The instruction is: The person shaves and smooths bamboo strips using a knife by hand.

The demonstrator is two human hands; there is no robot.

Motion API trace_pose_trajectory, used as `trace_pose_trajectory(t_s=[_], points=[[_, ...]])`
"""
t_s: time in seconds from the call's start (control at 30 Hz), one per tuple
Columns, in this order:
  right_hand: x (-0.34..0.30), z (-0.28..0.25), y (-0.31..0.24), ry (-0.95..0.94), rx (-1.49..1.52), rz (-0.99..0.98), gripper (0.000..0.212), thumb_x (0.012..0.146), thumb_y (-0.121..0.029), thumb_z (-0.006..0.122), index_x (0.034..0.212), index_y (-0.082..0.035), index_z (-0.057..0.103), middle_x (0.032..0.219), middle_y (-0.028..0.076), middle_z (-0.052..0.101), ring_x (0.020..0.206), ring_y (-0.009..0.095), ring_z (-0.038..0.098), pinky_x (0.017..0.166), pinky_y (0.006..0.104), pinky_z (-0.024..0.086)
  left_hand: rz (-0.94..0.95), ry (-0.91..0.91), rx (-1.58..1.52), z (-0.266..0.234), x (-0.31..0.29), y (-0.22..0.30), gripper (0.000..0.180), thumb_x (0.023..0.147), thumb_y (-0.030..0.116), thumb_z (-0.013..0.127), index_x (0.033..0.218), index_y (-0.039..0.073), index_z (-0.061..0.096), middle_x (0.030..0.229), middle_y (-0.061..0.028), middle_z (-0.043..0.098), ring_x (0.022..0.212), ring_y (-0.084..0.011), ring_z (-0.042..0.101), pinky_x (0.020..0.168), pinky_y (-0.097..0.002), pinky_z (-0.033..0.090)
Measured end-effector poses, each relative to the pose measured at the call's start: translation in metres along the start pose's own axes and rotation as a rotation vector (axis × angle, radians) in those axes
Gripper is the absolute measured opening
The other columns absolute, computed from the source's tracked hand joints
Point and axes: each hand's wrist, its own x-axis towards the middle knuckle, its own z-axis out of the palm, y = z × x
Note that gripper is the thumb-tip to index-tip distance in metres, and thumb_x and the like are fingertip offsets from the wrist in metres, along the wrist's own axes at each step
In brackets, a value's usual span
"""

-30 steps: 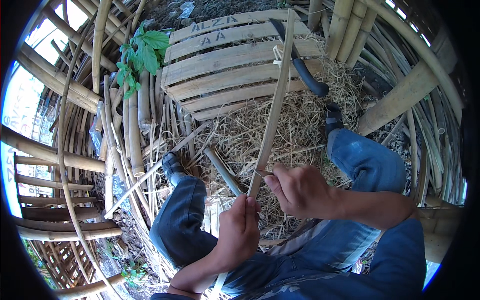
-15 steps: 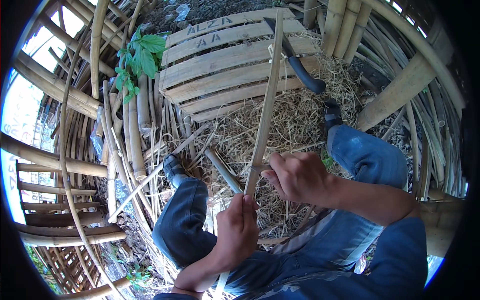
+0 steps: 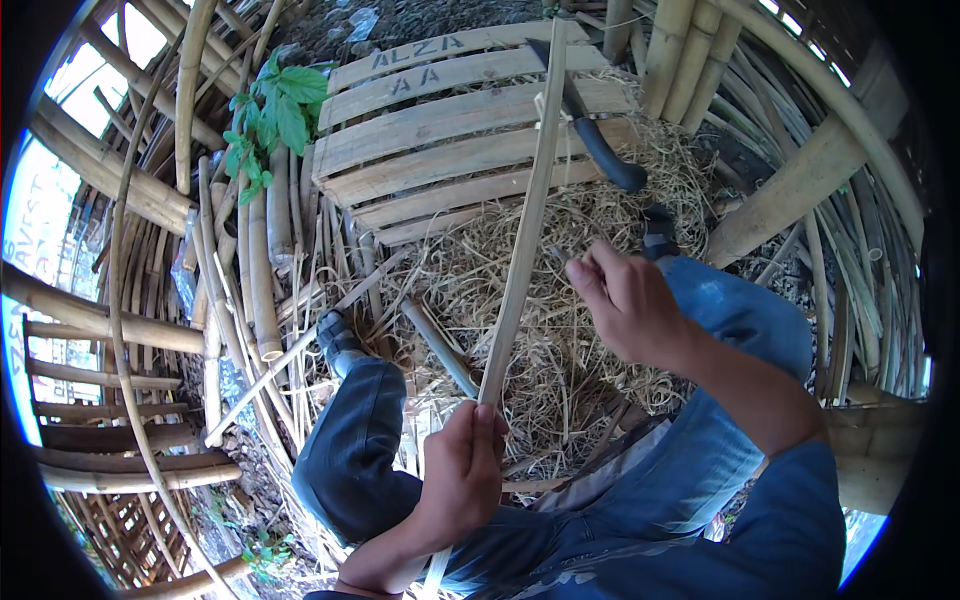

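Observation:
A long pale bamboo strip (image 3: 522, 255) rises at a slant from my left hand (image 3: 463, 467), whose fingers are closed round its lower part. Its tail shows again below that hand, in front of my lap. My right hand (image 3: 634, 305), a little to the right of the strip and apart from it, is closed on a small knife (image 3: 560, 254). Only a short dark bit of its blade sticks out past the fingers; the handle is hidden in the fist. A short greenish bamboo piece (image 3: 440, 347) lies on the ground behind the strip.
Curly shavings (image 3: 560, 320) cover the ground between my legs. Beyond them lies a slatted wooden crate (image 3: 430, 125), with a dark-handled blade tool (image 3: 605, 155) resting on it. Bamboo poles (image 3: 262, 270) and a leafy plant (image 3: 285, 110) stand left; a thick bamboo post (image 3: 790, 190) slants at right.
My right hand has moved up and to the right with the knife, away from the strip, where the blade was touching. My left hand keeps its hold and has shifted slightly down and left.

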Motion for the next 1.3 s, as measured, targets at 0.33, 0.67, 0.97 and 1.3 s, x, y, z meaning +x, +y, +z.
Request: trace_pose_trajectory(t_s=[0.33,0.67,0.97,1.3], points=[[-0.010,-0.014,-0.035,-0.886,0.991,0.299,0.025,0.093,-0.026,0.060,0.088,-0.001,0.057,0.063,0.000,0.056,0.054,0.005,0.049,0.047,0.0215,0.036,0.033,-0.029,-0.052,0.000,0.005,0.005,0.030,0.103,0.020,0.037,0.085,0.000,0.052,0.056,0.0008,0.043,0.049,-0.0050,0.037,0.046,-0.0245,0.032],[-0.003,-0.017,-0.030,-0.917,0.963,0.539,0.019,0.087,-0.017,0.068,0.086,0.002,0.068,0.065,0.001,0.061,0.048,0.003,0.046,0.042,0.0191,0.033,-0.100,-0.068,-0.039,0.006,0.000,0.012,0.038,0.103,0.026,0.038,0.077,0.002,0.051,0.058,0.0031,0.041,0.050,-0.0038,0.034,0.047,-0.0219,0.027],[0.004,-0.023,-0.023,-0.852,0.958,0.632,0.016,0.084,-0.014,0.071,0.083,0.001,0.069,0.061,0.001,0.060,0.045,0.003,0.046,0.039,0.0190,0.031,-0.095,-0.080,-0.062,0.006,-0.003,0.007,0.038,0.103,0.027,0.038,0.077,0.002,0.051,0.058,0.0032,0.042,0.050,-0.0036,0.034,0.046,-0.0214,0.027],[0.010,-0.034,-0.028,-0.771,0.921,0.620,0.015,0.083,-0.012,0.071,0.081,0.002,0.069,0.059,0.003,0.060,0.043,0.004,0.046,0.036,0.0199,0.030,-0.151,-0.119,-0.080,0.003,-0.003,0.012,0.038,0.103,0.027,0.037,0.079,0.002,0.052,0.058,0.0004,0.045,0.052,-0.0065,0.038,0.049,-0.0253,0.032]])
